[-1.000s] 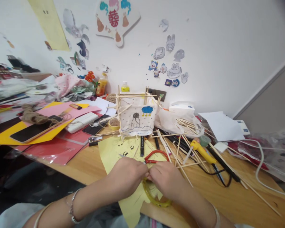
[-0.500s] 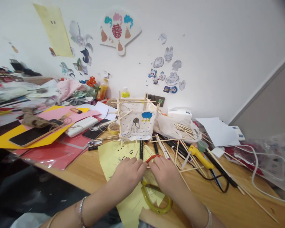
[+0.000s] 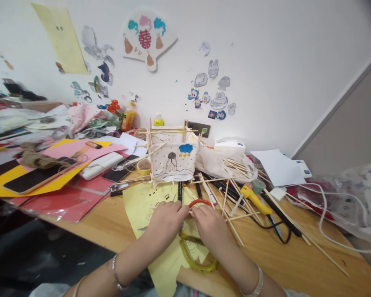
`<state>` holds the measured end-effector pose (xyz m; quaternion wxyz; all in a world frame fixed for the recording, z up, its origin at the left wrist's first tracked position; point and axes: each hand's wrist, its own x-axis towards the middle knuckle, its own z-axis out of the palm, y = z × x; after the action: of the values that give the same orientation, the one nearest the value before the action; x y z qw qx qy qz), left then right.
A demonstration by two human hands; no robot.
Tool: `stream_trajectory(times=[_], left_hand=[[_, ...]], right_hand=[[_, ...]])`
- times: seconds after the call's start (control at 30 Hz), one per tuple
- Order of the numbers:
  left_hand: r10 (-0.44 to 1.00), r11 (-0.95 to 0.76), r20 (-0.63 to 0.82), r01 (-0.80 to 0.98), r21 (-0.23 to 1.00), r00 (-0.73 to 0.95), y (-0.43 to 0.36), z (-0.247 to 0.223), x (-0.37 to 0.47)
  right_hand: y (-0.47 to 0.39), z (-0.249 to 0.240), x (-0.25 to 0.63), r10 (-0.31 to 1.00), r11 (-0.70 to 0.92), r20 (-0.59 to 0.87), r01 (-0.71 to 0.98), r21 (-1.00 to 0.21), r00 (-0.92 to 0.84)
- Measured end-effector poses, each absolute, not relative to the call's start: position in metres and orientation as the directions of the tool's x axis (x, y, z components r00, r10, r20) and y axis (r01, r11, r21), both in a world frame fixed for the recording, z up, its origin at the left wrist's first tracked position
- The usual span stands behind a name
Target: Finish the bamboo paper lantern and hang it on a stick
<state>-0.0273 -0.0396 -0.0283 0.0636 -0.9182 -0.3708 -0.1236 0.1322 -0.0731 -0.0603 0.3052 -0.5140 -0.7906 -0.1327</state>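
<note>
My left hand and my right hand are close together above the yellow paper, both with curled fingers. Between their fingertips is a thin, curved red cord-like piece, arching up over the right fingers. What else the fingers cover is hidden. Just below the hands lies a yellow looped handle, its upper part partly covered. Beyond the fingertips a black marker points toward a frame of wooden sticks with a drawn white panel, which stands upright.
A yellow glue gun with a black cord lies among loose sticks and pens on the right. A white cable curls at the far right. On the left are a phone, twine and a red folder.
The view has shifted slightly, so the scene sits a little further left. The red piece now arches higher above my right fingers. Both hands stay close together.
</note>
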Motion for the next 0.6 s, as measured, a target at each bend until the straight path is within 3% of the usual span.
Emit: stream_trajectory(times=[0.6], left_hand=[[0.766, -0.629, 0.199, 0.777, 0.037, 0.611, -0.047, -0.030, -0.013]], right_hand=[[-0.076, -0.054, 0.137, 0.783, 0.383, 0.589, 0.902, -0.198, -0.203]])
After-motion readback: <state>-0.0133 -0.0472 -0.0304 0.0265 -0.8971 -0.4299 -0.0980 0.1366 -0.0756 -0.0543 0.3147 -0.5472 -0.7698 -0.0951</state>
